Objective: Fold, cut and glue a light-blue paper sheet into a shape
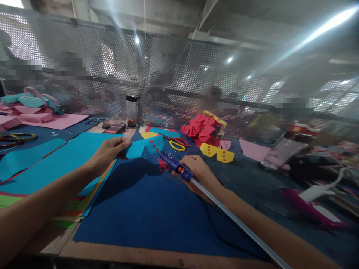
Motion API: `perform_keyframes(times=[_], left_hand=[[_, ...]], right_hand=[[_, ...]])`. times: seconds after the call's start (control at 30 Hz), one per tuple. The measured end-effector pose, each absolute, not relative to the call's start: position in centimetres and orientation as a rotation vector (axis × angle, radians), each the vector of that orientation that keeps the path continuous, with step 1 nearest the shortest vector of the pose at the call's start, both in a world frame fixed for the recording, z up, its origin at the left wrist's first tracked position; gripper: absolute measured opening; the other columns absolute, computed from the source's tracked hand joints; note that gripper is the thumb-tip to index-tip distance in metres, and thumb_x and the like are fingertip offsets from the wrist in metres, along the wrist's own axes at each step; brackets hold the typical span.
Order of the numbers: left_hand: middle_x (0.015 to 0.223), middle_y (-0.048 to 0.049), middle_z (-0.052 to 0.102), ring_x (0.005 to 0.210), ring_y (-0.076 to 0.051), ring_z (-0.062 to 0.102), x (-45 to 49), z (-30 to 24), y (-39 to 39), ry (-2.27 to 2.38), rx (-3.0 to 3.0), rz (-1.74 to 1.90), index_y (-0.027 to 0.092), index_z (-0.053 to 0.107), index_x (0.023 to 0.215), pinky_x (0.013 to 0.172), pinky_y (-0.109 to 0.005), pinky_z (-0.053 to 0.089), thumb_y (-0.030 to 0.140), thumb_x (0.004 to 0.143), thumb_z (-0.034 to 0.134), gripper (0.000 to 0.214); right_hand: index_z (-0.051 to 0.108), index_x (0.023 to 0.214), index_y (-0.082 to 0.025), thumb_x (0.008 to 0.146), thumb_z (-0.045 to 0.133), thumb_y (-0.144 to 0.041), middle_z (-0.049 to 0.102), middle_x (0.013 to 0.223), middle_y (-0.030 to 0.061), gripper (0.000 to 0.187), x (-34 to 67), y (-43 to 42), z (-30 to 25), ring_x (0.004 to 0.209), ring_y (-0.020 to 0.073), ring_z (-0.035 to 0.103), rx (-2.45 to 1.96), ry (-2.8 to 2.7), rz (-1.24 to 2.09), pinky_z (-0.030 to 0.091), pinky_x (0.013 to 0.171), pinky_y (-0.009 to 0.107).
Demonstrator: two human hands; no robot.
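My left hand point(113, 150) pinches the near end of a cut blue paper piece point(137, 148) with a notch in its lower edge. Small red dots sit on that paper's far end. Wrapped in my right hand point(199, 169) is a blue hot glue gun point(171, 161), its nozzle at or very near the dotted end; contact cannot be made out. A long clear glue stick point(224, 207) runs out of its back. Below the nozzle, loose red paper dots point(162, 164) lie on the dark blue mat point(146, 213).
Red-and-yellow scissors point(178, 144), a yellow dotted paper piece point(217, 152) and a red paper pile point(202, 127) lie beyond my hands. Stacked blue sheets point(67, 155) are at left. Glass jars point(131, 112) and a purple-and-white tool point(316, 209) stand around; perforated metal panels rise behind.
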State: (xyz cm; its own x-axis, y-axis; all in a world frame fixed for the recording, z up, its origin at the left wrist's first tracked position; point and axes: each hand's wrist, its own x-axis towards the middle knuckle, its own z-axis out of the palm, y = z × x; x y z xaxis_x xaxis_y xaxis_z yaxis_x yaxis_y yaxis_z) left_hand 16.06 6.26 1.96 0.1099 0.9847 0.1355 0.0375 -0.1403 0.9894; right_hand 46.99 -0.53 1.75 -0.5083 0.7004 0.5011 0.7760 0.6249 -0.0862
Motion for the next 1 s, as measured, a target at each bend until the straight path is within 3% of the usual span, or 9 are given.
perform_keyframes(times=[0.83,1.0], left_hand=[[0.057,0.0065,0.050,0.051,-0.008,0.050,16.2,2.1,6.1,1.086,1.386,1.190,0.016,0.059,0.072,0.052,-0.021,0.044,0.059,0.059,0.082,0.050],[0.059,0.0063,0.051,0.051,-0.008,0.050,16.2,2.1,6.2,1.093,1.383,1.199,0.016,0.060,0.074,0.053,-0.022,0.046,0.059,0.060,0.081,0.050]], right_hand=[[0.065,0.096,-0.026,0.087,0.062,-0.038,0.065,0.086,0.0031,0.015,47.0,-0.2,1.3,0.083,0.0211,0.059,-1.147,-2.311,-0.160,0.042,0.074,0.031],[0.062,0.082,-0.022,0.087,0.059,-0.051,0.063,0.077,0.0043,0.030,45.9,0.0,0.7,0.078,0.0208,0.057,-1.208,-2.055,-0.232,0.044,0.074,0.032]])
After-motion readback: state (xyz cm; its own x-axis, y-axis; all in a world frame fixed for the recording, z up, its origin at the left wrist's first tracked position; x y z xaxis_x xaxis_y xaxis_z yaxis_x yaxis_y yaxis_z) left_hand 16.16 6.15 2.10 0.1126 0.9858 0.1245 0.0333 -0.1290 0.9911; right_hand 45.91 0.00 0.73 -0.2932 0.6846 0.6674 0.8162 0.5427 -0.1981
